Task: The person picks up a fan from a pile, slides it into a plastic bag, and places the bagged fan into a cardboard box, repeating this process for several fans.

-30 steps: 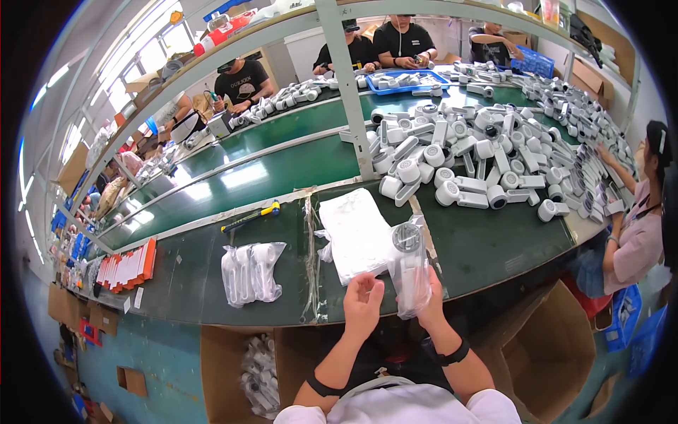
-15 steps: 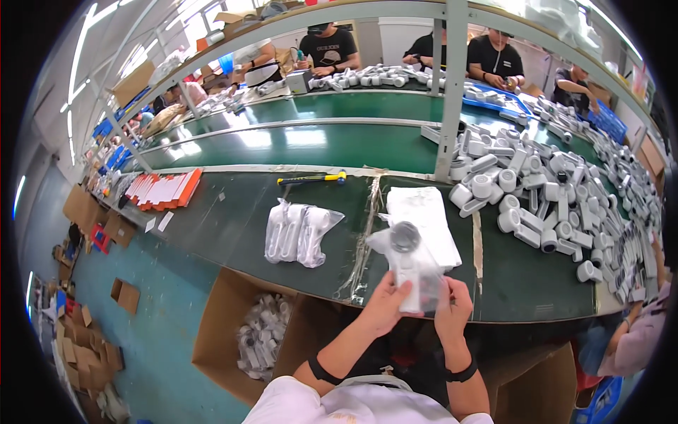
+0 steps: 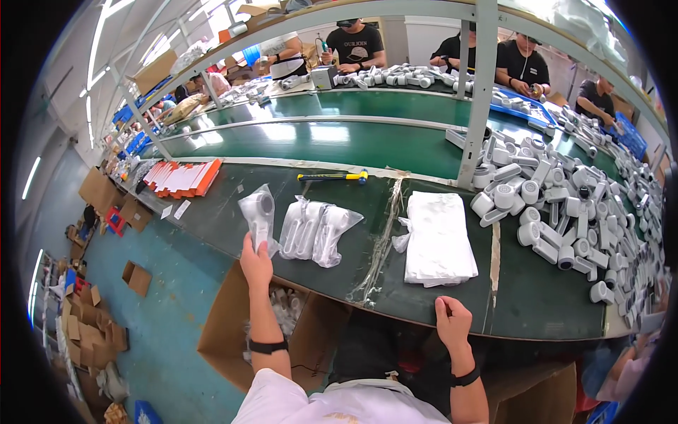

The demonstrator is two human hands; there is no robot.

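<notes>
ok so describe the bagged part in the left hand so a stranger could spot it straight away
Start at the dark green table and follow its near edge to the left end. There the left hand holds one white part in a clear bag upright. Unlike the bagged parts lying flat beside it, it is lifted and gripped from below.

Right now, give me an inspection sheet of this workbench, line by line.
Surface: dark green workbench, a strip of tape across it.
Job's things: clear plastic bag with a white handheld device held up at the bench edge; bagged white devices lying beside it; stack of flat white bags.
Clutter: heap of unbagged white devices; yellow-handled tool; orange-edged card stack.
Hands: left hand grips the bag; right hand rests on the bench edge, empty.
Cables: nothing seen.
Surroundings: open cardboard box below the bench; people working at the far side.
</notes>
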